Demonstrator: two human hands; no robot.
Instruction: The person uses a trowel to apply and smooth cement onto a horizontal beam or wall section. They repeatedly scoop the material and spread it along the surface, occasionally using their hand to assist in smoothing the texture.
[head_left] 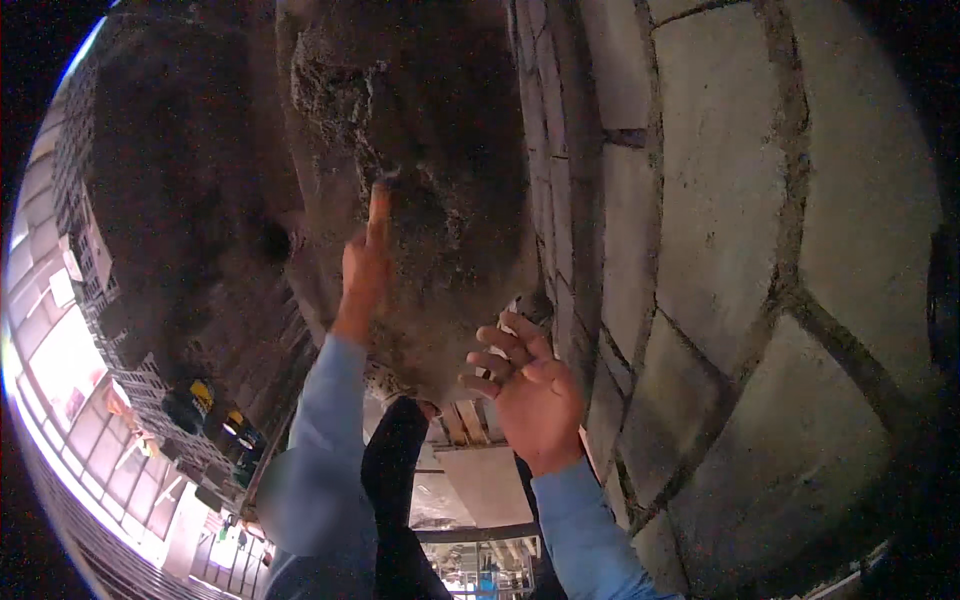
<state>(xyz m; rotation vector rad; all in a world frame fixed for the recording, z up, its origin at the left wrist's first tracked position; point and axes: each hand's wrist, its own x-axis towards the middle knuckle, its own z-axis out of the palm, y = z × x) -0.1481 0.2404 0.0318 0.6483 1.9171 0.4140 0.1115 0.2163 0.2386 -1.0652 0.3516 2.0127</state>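
My left hand (pixel 365 275) is closed round the orange-brown wooden handle (pixel 379 212) of a hand tool, perhaps a trowel. Its working end points away from me into a rough, dark grey patch of loose dirt or mortar (pixel 440 205) and is too dim to make out. To the right and nearer, my right hand (pixel 535 400) is raised over the ground, fingers half curled and apart, with nothing plainly held in it. A small pale thing (pixel 513 304) shows just past its fingertips; I cannot tell its kind.
Large pale flat stones with dark joints (pixel 725 150) fill the right side. My dark trouser leg (pixel 397 455) shows below, beside wooden slats (pixel 466 424) and a pale board (pixel 485 487). Bright window panes (pixel 65 365) and yellow-and-dark objects (pixel 203 396) lie at the left.
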